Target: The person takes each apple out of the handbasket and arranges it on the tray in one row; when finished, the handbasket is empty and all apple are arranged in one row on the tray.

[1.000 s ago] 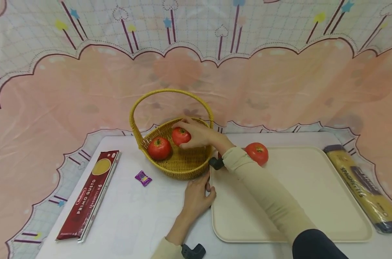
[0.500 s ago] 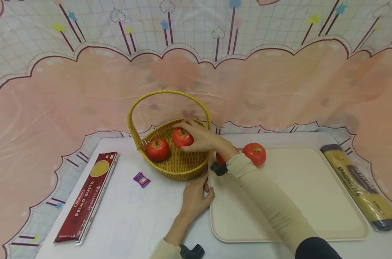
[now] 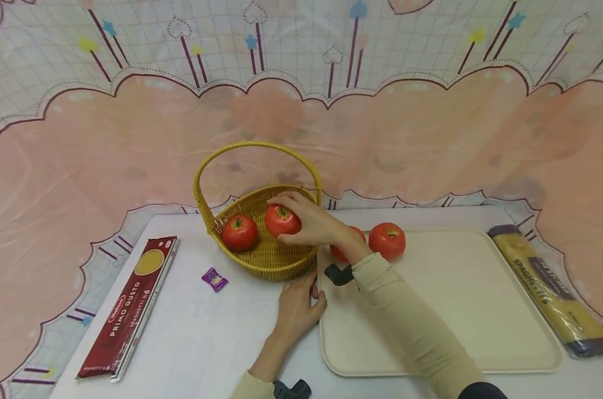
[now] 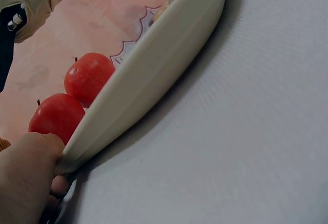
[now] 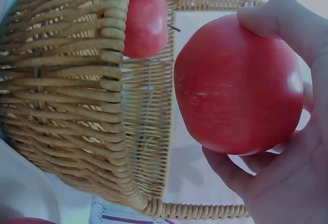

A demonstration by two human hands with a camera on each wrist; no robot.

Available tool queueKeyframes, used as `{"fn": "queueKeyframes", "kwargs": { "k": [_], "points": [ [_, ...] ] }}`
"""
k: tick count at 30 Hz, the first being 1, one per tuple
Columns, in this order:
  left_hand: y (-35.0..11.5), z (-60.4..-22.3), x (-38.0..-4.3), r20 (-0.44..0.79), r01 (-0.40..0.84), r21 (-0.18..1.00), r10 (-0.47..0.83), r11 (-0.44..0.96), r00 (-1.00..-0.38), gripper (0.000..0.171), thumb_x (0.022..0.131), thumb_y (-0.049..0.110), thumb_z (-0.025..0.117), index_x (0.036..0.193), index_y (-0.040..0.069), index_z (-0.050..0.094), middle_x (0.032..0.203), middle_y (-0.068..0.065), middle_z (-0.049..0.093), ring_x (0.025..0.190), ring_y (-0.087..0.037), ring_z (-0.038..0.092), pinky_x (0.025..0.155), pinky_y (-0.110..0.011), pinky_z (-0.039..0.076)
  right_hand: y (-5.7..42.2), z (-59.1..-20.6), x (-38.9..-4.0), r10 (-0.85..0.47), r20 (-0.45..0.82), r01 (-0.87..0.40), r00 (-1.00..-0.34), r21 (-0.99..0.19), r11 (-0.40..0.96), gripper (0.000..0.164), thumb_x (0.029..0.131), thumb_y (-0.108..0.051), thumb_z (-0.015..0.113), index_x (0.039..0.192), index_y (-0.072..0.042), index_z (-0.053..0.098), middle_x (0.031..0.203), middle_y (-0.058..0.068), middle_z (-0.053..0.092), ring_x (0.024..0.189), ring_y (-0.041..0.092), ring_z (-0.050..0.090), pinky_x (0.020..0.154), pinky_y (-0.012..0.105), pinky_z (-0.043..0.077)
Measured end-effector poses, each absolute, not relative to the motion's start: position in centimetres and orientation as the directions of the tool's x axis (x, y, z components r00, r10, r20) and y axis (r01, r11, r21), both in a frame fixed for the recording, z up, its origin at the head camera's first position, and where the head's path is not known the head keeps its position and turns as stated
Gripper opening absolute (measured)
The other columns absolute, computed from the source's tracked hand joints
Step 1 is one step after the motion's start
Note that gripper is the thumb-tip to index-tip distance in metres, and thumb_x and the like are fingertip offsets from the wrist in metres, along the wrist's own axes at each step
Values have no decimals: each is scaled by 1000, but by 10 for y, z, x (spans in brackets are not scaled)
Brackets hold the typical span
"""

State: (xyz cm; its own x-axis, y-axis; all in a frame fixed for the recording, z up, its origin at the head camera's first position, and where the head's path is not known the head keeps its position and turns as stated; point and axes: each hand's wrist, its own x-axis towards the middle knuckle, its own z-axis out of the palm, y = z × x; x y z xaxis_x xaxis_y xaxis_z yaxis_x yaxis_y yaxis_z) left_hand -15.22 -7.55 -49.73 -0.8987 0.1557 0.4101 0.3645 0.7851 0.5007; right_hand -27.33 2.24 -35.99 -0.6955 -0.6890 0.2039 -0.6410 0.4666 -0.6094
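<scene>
My right hand (image 3: 311, 221) grips a red tomato (image 3: 281, 220) over the wicker basket (image 3: 281, 272). In the right wrist view the held tomato (image 5: 238, 85) is beside the basket's rim, with thumb and fingers curled round it. Another tomato (image 3: 240, 233) lies inside the basket at its left. My left hand (image 3: 298, 310) is at the left edge of the cream tray (image 3: 446, 310), below the basket; the left wrist view shows it holding the tray's rim. Two tomatoes sit in the tray's back left corner, one (image 3: 387, 241) in full sight, the other (image 3: 343, 252) partly hidden by my right wrist.
A red spaghetti packet (image 3: 129, 307) lies at the table's left. A small purple wrapped sweet (image 3: 215, 279) is in front of the basket. Along the tray's right side lies a yellow spaghetti packet (image 3: 550, 291). The basket's tall handle (image 3: 253, 144) arches over its back; a patterned cloth (image 3: 301, 122) hangs behind.
My right hand has lifted the tomato slightly and shifted it a little to the right relative to the basket. The left hand keeps its place at the tray. The head view has shifted slightly.
</scene>
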Motion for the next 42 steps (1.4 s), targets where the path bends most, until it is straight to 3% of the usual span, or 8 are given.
{"fn": "queueKeyframes", "kwargs": {
  "k": [20,29,37,42],
  "points": [
    [-77,-498,-154,406,376,506,170,776,-898,41,78,20,64,118,12,62,66,11,50,65,-6,45,70,-27,35,47,-386,-244,-555,379,-603,-741,-739,301,68,78,-30,74,138,-28,43,143,-5,32,126,17,42,96,44,46],
    [-77,-497,-153,390,361,508,165,782,-906,40,77,20,64,116,9,62,67,10,50,65,-5,43,71,-28,35,59,-399,-225,-476,335,-510,-813,-805,303,69,79,-29,74,139,-35,40,145,-7,29,127,18,41,97,47,45],
    [-77,-498,-153,395,366,499,170,786,-903,29,77,20,64,106,15,62,68,10,50,63,-5,40,69,-26,34,73,-415,-212,-421,405,-537,-812,-801,266,71,77,-24,76,139,-28,41,147,0,31,135,15,33,101,48,41],
    [-77,-497,-154,412,376,494,170,784,-895,32,77,20,63,108,16,61,67,11,50,62,-5,39,67,-26,33,86,-417,-209,-399,417,-538,-817,-801,264,71,77,-21,77,139,-22,42,148,0,32,133,16,36,102,48,41]
  ]
}}
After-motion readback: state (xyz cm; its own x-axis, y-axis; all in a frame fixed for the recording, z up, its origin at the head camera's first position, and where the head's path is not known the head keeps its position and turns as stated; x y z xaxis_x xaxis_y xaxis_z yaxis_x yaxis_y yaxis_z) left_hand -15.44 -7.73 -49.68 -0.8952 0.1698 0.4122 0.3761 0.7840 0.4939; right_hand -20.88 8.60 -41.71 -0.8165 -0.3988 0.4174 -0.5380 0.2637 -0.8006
